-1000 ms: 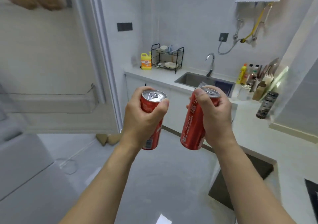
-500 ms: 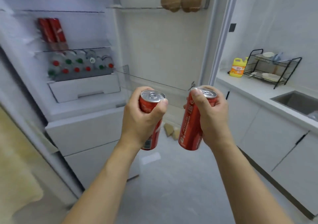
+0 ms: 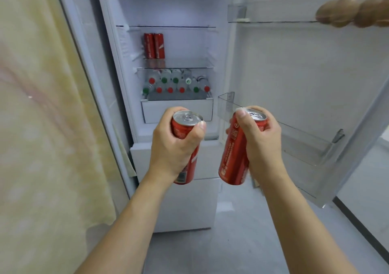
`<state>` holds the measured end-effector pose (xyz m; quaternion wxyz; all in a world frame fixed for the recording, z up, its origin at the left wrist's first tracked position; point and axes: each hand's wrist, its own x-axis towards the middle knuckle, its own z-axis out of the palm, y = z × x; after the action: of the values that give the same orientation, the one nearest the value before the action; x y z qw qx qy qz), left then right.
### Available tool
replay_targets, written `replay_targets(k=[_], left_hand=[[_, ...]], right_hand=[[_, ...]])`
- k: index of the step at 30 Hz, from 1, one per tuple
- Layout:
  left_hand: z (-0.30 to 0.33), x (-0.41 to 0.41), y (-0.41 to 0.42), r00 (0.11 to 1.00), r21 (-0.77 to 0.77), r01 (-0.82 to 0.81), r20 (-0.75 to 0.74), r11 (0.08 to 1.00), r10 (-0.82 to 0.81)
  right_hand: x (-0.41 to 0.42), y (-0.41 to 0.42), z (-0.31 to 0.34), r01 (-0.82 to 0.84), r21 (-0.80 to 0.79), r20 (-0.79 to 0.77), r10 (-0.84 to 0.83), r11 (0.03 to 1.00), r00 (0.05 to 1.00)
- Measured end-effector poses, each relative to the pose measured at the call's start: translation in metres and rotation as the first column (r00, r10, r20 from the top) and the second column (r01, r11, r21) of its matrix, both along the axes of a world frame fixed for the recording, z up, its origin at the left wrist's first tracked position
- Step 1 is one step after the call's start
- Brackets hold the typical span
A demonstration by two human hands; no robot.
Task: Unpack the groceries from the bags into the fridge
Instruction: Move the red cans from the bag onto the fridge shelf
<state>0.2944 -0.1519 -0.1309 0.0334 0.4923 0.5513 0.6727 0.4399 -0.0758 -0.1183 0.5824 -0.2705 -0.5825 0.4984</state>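
Note:
I stand facing the open fridge (image 3: 185, 134). My left hand (image 3: 172, 145) grips a red drink can (image 3: 185, 126) upright, its silver top showing. My right hand (image 3: 261, 143) grips a second, taller red can (image 3: 233, 160), tilted slightly. Both cans hang in the air in front of the fridge's lower drawers. Inside, two red cans (image 3: 154, 46) stand on the middle glass shelf. Below them lie several bottles with red and green caps (image 3: 176, 84).
The fridge door (image 3: 305, 73) stands open at the right, with a clear lower bin (image 3: 294, 145) and an upper bin holding brown round items (image 3: 347, 10). A pale yellow curtain (image 3: 42, 126) fills the left. White drawers (image 3: 179, 202) sit below the hands.
My view has swung left from the kitchen counter and sink to face the fridge interior. Both hands have kept their cans in about the same pose.

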Motion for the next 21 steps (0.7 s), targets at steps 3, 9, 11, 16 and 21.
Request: replay_targets(k=[3, 9, 11, 16, 21], left_hand=[[0.0, -0.016, 0.008, 0.999, 0.006, -0.022, 0.024, 1.0, 0.022], [-0.003, -0.038, 0.041, 0.995, 0.004, -0.083, 0.049, 0.997, 0.082], [-0.003, -0.043, 0.056, 0.994, 0.009, -0.102, 0.051, 0.995, 0.101], [0.005, -0.052, 0.09, 0.987, 0.024, -0.157, 0.029, 0.987, 0.157], [0.008, -0.068, 0.117, 0.977, 0.029, -0.213, 0.036, 0.977, 0.212]], right_hand=[[-0.02, 0.013, 0.0, -0.028, 0.003, 0.01, 0.028, 1.0, 1.0], [-0.049, 0.052, 0.001, -0.083, -0.008, -0.001, 0.083, 0.997, 0.997], [-0.057, 0.069, 0.001, -0.106, -0.002, 0.0, 0.106, 0.994, 0.994], [-0.072, 0.108, 0.01, -0.165, 0.009, -0.007, 0.165, 0.986, 0.986], [-0.09, 0.137, 0.015, -0.213, 0.024, -0.011, 0.213, 0.977, 0.977]])
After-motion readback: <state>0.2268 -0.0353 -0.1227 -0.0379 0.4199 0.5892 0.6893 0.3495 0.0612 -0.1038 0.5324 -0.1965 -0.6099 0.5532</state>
